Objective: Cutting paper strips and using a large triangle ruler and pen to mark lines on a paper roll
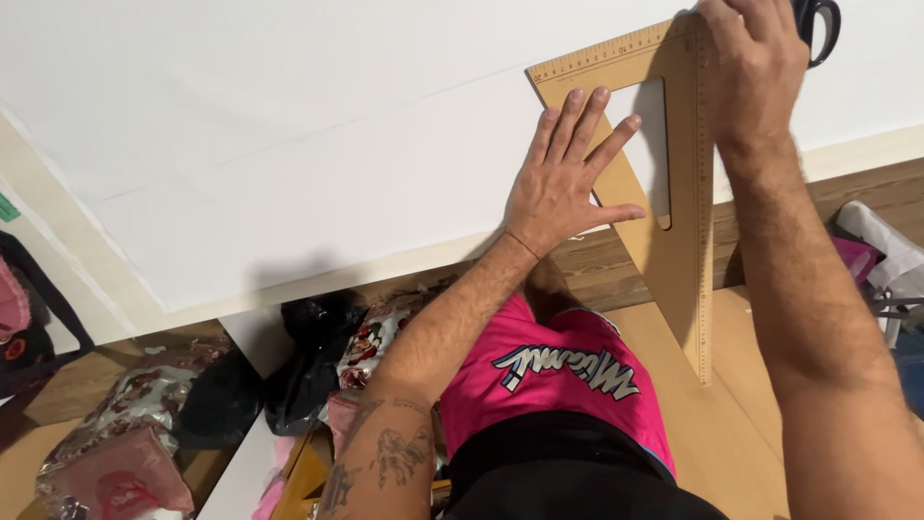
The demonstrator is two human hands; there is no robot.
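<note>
— Left hand [563, 188] first: what is it doing?

— It lies flat, fingers spread wide, gripping nothing. It presses down on the big tan triangle ruler made of wood [679, 207]. The fingers [577, 120] rest on the slanted arm of the ruler, and the thumb points at the long straight arm.

— And the right hand [756, 58]?

— It is closed around a tool with black loop handles [818, 29], up at the far right of the worktop. Most of the tool is hidden by the hand, so I cannot tell what kind it is. It may be scissors.

— Where is the ruler?

— Its top part sits on the large white sheet [318, 154] that covers the pale worktop [866, 149]. The long arm runs back over the near edge of the worktop, and its tip hangs out past that edge, above the wooden floor [731, 395].

— How would you do this part well?

— I think the flat hand should push hard so the ruler cannot slide. The tool should stay tight against the straight arm. Fingers should stay away from that edge.

— What else is around?

— Shiny plastic bags [144, 414] lie on the floor at the left, below the worktop. Pink shorts with white letters [558, 376] show under the arms.
</note>
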